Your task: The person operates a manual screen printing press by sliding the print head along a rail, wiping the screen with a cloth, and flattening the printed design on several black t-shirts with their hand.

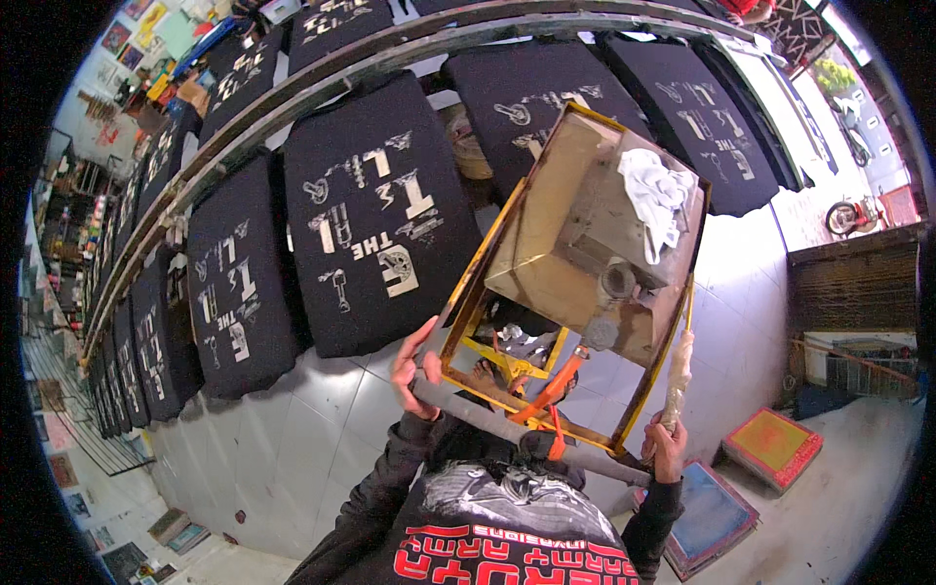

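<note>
In front of me stands a yellow metal frame [466,284] carrying a boxy, dull metal hood [527,263]. A crumpled white cloth [651,193] lies on the hood. Across the near side runs a grey bar [468,409] with orange straps [552,388] tied about its middle. My left hand [413,370] is at the bar's left end, fingers spread and palm against it, beside the frame's corner. My right hand [666,448] is closed around the lower end of a rod wrapped in clear plastic [680,375], by the frame's right corner.
Black T-shirts [375,214] with pale prints lie on boards along a curved rail [292,102] to the left and ahead. Framed screens [773,448] are stacked on the floor at right, near a dark mesh rack [858,302]. A motorcycle [851,216] stands outside, far right.
</note>
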{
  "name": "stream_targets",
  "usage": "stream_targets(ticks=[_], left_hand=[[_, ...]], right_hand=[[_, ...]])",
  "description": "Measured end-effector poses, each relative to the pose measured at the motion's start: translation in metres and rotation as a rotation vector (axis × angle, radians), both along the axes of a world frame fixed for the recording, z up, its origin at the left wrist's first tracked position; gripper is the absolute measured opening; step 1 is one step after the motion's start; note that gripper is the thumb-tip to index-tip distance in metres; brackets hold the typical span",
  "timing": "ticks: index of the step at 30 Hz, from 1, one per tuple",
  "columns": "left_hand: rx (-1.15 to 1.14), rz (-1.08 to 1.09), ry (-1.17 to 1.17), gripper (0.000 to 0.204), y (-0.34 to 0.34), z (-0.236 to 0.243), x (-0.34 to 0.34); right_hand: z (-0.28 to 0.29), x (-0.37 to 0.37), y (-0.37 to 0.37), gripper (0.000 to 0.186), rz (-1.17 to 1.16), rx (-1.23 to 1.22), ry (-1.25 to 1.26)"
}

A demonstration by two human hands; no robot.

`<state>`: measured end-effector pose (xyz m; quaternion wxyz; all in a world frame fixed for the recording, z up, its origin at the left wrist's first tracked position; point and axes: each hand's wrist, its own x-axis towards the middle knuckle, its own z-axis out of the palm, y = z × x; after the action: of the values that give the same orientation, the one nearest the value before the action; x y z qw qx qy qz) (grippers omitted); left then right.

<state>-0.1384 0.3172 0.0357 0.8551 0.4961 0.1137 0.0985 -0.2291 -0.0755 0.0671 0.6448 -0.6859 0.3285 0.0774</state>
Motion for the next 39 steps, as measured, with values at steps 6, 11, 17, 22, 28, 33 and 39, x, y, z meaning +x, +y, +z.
stream_targets(ticks=[6,11,17,22,28,33,39], left_hand=[[-0.004,0.017,-0.027,0.081,0.001,-0.004,0.002],[0.017,0.001,-0.015,0.083,0.001,0.001,0.006],[0.023,0.000,-0.023,0.083,0.001,-0.001,0.008],[0.029,-0.059,-0.034,0.084,0.008,-0.002,0.008],[0.177,-0.388,0.166,0.072,0.025,0.035,0.013],[0.359,-0.661,0.253,0.050,0.043,0.046,0.017],[0.390,-0.609,0.212,0.038,0.047,0.045,0.007]], right_hand=[[-0.008,0.002,-0.001,0.009,0.005,-0.018,-0.008],[-0.018,0.001,-0.007,0.009,0.054,-0.096,-0.041],[-0.020,0.005,-0.007,0.009,0.061,-0.059,-0.094],[0.006,0.017,0.010,0.011,0.036,-0.022,-0.012],[0.015,0.022,0.022,0.015,0.006,-0.097,0.064],[0.017,0.024,0.024,0.015,0.041,-0.156,0.014],[-0.006,0.018,0.003,0.011,0.143,-0.274,-0.027]])
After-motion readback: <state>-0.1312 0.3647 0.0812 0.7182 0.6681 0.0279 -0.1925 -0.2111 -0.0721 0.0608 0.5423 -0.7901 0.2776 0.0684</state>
